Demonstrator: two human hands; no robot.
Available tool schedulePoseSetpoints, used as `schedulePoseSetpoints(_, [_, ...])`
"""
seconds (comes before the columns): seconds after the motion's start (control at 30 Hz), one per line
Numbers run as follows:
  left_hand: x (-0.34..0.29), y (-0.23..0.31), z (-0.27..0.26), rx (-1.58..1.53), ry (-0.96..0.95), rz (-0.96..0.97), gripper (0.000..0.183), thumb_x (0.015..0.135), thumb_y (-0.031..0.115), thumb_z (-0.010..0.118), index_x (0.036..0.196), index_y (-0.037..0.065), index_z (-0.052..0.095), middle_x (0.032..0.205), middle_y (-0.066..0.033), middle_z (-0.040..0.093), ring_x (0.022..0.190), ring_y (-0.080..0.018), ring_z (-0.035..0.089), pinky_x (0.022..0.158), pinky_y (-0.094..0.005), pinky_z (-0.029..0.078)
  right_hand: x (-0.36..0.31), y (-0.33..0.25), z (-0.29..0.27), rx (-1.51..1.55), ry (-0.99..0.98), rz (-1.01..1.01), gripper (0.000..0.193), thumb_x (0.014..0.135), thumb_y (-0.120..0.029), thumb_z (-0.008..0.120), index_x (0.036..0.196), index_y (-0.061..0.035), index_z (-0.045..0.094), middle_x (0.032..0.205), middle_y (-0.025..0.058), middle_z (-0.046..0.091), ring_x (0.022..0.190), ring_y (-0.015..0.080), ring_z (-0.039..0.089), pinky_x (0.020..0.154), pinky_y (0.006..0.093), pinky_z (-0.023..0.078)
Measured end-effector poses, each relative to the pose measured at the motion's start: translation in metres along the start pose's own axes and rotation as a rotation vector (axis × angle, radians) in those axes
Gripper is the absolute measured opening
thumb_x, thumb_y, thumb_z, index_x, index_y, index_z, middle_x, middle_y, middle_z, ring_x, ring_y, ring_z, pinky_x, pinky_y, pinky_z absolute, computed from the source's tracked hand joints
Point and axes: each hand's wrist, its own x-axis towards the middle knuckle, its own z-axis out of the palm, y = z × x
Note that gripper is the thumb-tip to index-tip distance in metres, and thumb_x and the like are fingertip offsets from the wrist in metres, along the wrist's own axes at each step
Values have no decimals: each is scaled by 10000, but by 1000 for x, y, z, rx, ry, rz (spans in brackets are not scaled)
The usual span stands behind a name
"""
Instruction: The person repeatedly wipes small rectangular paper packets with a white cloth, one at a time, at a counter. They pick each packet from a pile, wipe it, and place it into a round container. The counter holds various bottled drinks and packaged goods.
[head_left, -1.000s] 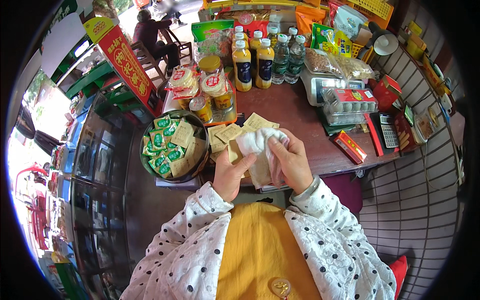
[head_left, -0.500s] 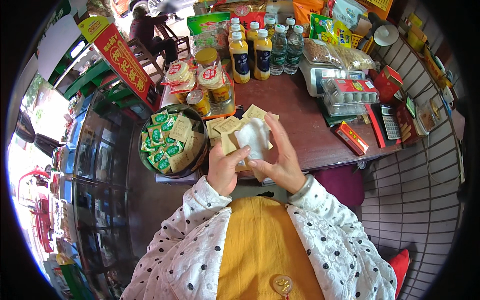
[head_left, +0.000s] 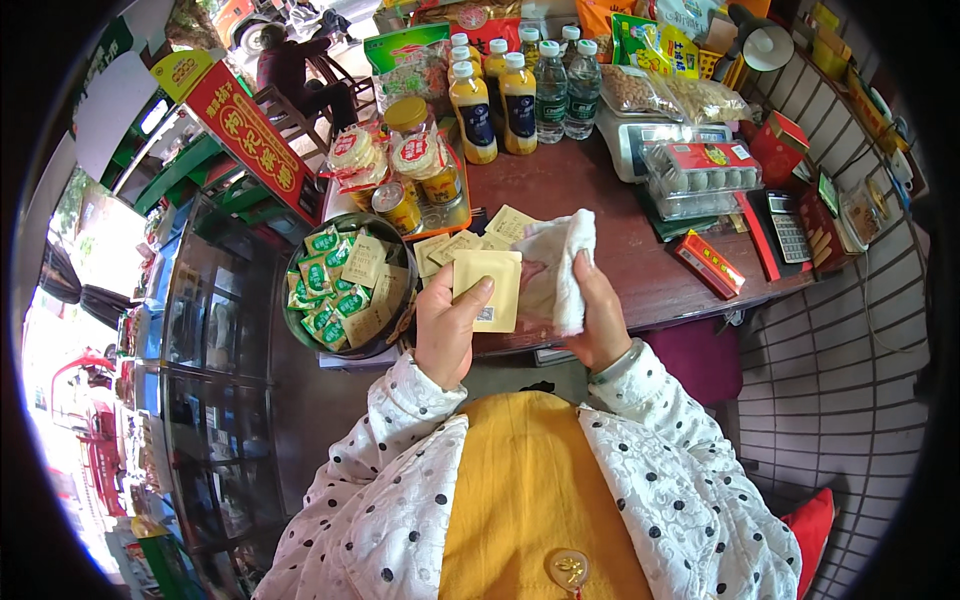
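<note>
My left hand (head_left: 447, 325) pinches a flat, pale tan sachet (head_left: 492, 272) by its left side, thumb on top. A white cloth (head_left: 565, 255) hangs from my right hand (head_left: 603, 318), its fingers closed round the right edge. Cloth and sachet are side by side above the table's front edge. Just behind them, several more tan sachets (head_left: 461, 245) lie on the table. To the left stands a dark round tin (head_left: 340, 352) holding green-and-white packets (head_left: 318, 275) and further tan sachets.
An orange tray (head_left: 458, 226) bears jars and wrapped goods on the dark red table (head_left: 515, 185). Bottles (head_left: 520, 105) stand behind. Right of them are a scale (head_left: 622, 150), a plastic box of eggs (head_left: 700, 175), a red narrow box (head_left: 708, 264) and a calculator (head_left: 790, 238).
My right hand has drawn the cloth off the sachet and away to the right, spreading it upright. The sachet in my left hand now shows its whole face.
</note>
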Motion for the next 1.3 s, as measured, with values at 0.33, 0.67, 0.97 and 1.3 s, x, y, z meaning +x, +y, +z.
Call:
schedulePoseSetpoints(0.33, [-6, -11, 9, 383, -23, 109, 282, 905, 88, 618, 1154, -39, 579, 958, -28, 633, 813, -60, 567, 714, -218, 478, -1, 16, -3, -186, 175, -176, 301, 882, -58, 640, 1165, 18, 571, 1004, 63, 650, 872, 131, 611, 763, 291, 507])
schedulePoseSetpoints(0.67, [5, 20, 4, 1268, -310, 878, 499, 639, -75, 609, 1085, 140, 675, 1250, -160, 566, 1201, -343, 507, 977, -458, 421, 3, 7, -11, -138, 105, -71, 286, 904, -96, 625, 1148, 43, 567, 1001, 87, 658, 822, 148, 653, 713, 295, 543])
schedulePoseSetpoints(0.97, [3, 2, 0, 597, 69, 155, 195, 908, 40, 600, 1061, -79, 626, 912, -59, 690, 797, -73, 611, 704, -235, 500, 6, -13, -12, -132, 153, -88, 319, 988, -208, 480, 1233, -4, 475, 999, 116, 610, 786, 182, 636, 609, 330, 560])
schedulePoseSetpoints(1.3, [5, -5, -1, 381, -242, -146, 179, 909, 54, 594, 1051, -53, 610, 925, -33, 653, 851, -67, 590, 738, -229, 485, 7, -1, -13, -300, 66, -29, 348, 878, -165, 657, 1169, -7, 550, 866, 52, 607, 629, 141, 607, 426, 310, 543])
